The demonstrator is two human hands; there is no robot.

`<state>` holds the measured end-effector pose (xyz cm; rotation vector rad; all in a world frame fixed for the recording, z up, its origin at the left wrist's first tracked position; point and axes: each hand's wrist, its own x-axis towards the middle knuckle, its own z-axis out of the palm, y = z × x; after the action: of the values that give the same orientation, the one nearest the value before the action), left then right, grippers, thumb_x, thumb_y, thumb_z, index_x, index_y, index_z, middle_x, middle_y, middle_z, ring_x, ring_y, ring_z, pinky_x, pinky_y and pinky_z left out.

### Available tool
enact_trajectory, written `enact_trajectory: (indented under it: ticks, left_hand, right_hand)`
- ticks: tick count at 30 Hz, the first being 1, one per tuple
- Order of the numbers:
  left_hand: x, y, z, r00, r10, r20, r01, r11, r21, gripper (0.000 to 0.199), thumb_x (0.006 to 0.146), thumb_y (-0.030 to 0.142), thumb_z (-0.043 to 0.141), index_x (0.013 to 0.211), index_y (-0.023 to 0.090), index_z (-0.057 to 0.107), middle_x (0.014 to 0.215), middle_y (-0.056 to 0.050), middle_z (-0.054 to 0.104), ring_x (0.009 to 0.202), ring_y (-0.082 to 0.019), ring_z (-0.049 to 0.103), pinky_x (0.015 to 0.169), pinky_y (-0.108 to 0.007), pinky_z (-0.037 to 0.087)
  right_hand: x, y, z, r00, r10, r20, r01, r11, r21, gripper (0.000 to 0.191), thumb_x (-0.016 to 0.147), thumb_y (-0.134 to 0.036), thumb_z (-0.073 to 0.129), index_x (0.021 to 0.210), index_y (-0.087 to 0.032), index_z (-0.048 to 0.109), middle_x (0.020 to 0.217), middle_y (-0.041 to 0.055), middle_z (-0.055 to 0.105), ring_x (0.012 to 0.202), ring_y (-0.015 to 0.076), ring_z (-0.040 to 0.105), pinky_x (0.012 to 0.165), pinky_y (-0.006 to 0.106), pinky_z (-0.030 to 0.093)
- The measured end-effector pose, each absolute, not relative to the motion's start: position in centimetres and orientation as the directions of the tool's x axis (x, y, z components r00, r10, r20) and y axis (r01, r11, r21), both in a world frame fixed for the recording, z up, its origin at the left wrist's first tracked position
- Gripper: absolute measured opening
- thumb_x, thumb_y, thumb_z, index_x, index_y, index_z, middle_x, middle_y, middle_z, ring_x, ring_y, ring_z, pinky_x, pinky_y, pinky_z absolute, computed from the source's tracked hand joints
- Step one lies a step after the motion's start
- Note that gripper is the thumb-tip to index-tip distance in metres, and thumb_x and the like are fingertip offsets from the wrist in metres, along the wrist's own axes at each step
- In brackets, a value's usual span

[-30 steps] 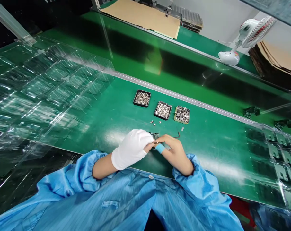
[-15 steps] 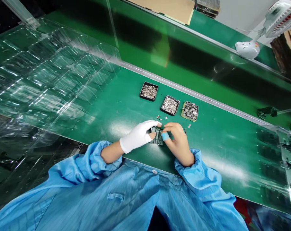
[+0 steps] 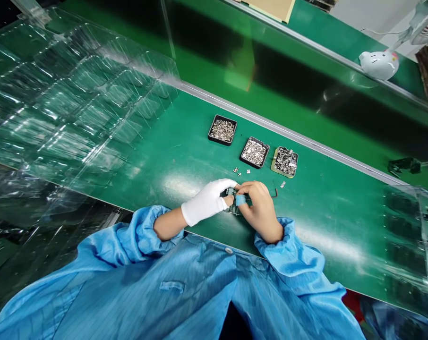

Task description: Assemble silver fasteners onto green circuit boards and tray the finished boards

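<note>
My left hand [image 3: 209, 202], in a white glove with bare thumb and fingertips, grips the left side of a small green circuit board [image 3: 232, 210] near the table's front edge. My right hand [image 3: 261, 206] is bare, with a blue wrap [image 3: 240, 199] on the thumb. Its thumb and forefinger pinch together over the board; whatever is between them is hidden. Both hands cover much of the board. Just beyond them lie several tiny metal pieces [image 3: 236, 170]. A thin red-ended L-shaped tool [image 3: 276, 192] rests right of my right hand.
Two black trays [image 3: 219, 141] and a yellowish tray [image 3: 282, 174] hold small metal parts farther back. Clear plastic blister trays [image 3: 82, 108] cover the left side; another blister tray [image 3: 405, 236] holds parts at right. A ledge [image 3: 306, 137] runs behind, with a white fan [image 3: 380, 64] above.
The view has shifted slightly, moving the trays a little right in the picture. My right fingers have closed in over the board, nearer my left thumb, and cover more of it.
</note>
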<state>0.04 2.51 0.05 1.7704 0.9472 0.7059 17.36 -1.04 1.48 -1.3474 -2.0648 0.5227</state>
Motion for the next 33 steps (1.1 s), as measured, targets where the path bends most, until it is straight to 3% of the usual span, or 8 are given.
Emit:
enact_trajectory:
  ticks: [6,10,13,18,22,27,30,33]
  left_hand:
    - [0.3,2.5,0.3,0.514,0.857,0.035,0.269,-0.200,0.942,0.019,0.083,0.023,0.050,0.097,0.015,0.061,0.101,-0.006,0.068,0.097,-0.019,0.063,0.088,-0.032,0.050]
    - [0.9,2.3,-0.1,0.435,0.900,0.001,0.260,-0.126,0.957,0.019,0.086,0.028,0.046,0.097,0.016,0.056,0.096,-0.006,0.065,0.093,-0.019,0.062,0.086,-0.033,0.050]
    - [1.4,2.0,-0.4,0.383,0.924,0.028,0.256,-0.135,0.957,0.020,0.081,0.022,0.048,0.100,0.016,0.049,0.096,-0.005,0.061,0.091,-0.018,0.060,0.084,-0.033,0.050]
    - [1.4,1.8,-0.2,0.330,0.918,0.219,0.445,-0.356,0.822,0.027,0.075,0.015,0.050,0.102,0.015,0.050,0.102,-0.009,0.060,0.100,-0.023,0.058,0.092,-0.042,0.047]
    - [-0.2,2.2,0.8,0.232,0.903,0.361,0.440,-0.429,0.789,0.026,0.081,0.024,0.050,0.106,0.017,0.052,0.106,-0.009,0.061,0.103,-0.022,0.059,0.094,-0.040,0.048]
    - [-2.9,3.3,1.7,0.190,0.953,0.236,0.459,-0.299,0.837,0.025,0.085,0.031,0.048,0.105,0.019,0.055,0.103,-0.007,0.066,0.097,-0.022,0.064,0.092,-0.037,0.051]
    - [-3.9,4.1,1.1,0.249,0.955,0.158,0.543,-0.273,0.794,0.025,0.084,0.036,0.049,0.101,0.022,0.060,0.105,-0.005,0.068,0.099,-0.025,0.065,0.093,-0.040,0.051]
    - [-4.1,4.7,-0.3,0.317,0.937,0.144,0.571,-0.310,0.760,0.026,0.083,0.041,0.049,0.095,0.023,0.062,0.098,-0.005,0.071,0.092,-0.026,0.068,0.084,-0.039,0.055]
  right_hand:
    - [17.0,-1.2,1.3,-0.232,0.935,0.267,0.624,0.354,-0.697,0.014,0.082,-0.010,0.048,0.087,-0.022,0.051,0.097,0.0077,0.061,0.093,0.0230,0.055,0.082,0.038,0.045]
    - [17.1,-1.2,0.8,-0.156,0.981,0.112,0.352,0.161,-0.922,0.007,0.086,-0.020,0.051,0.092,-0.023,0.052,0.098,0.0049,0.059,0.095,0.0201,0.058,0.085,0.036,0.047]
    - [17.0,-1.2,0.2,-0.101,0.995,-0.008,0.177,0.010,-0.984,0.010,0.086,-0.026,0.053,0.095,-0.023,0.050,0.095,0.0027,0.059,0.092,0.0182,0.059,0.085,0.033,0.048]
    - [17.3,-1.0,-0.6,-0.093,0.996,0.004,0.212,0.024,-0.977,0.013,0.086,-0.026,0.053,0.099,-0.024,0.052,0.099,0.0034,0.059,0.095,0.0187,0.058,0.089,0.034,0.047]
    - [18.5,-1.9,-0.3,-0.097,0.993,0.066,0.249,0.088,-0.965,0.032,0.091,-0.037,0.049,0.120,-0.024,0.044,0.128,0.0114,0.052,0.120,0.0236,0.051,0.102,0.043,0.042]
    - [18.8,-3.4,1.2,-0.381,0.919,0.104,0.572,0.322,-0.755,0.067,0.075,-0.043,0.071,0.132,-0.024,0.041,0.128,0.0134,0.053,0.122,0.0304,0.049,0.111,0.059,0.021]
    - [22.4,0.3,1.7,-0.124,0.977,0.176,0.545,0.215,-0.811,0.072,0.076,-0.042,0.070,0.137,-0.023,0.036,0.126,0.0115,0.054,0.114,0.0251,0.055,0.103,0.045,0.040]
    - [30.8,6.3,3.2,0.466,0.871,0.156,0.554,-0.150,-0.819,0.056,0.086,-0.038,0.057,0.134,-0.014,0.040,0.114,0.0113,0.061,0.102,0.0200,0.060,0.092,0.035,0.048]
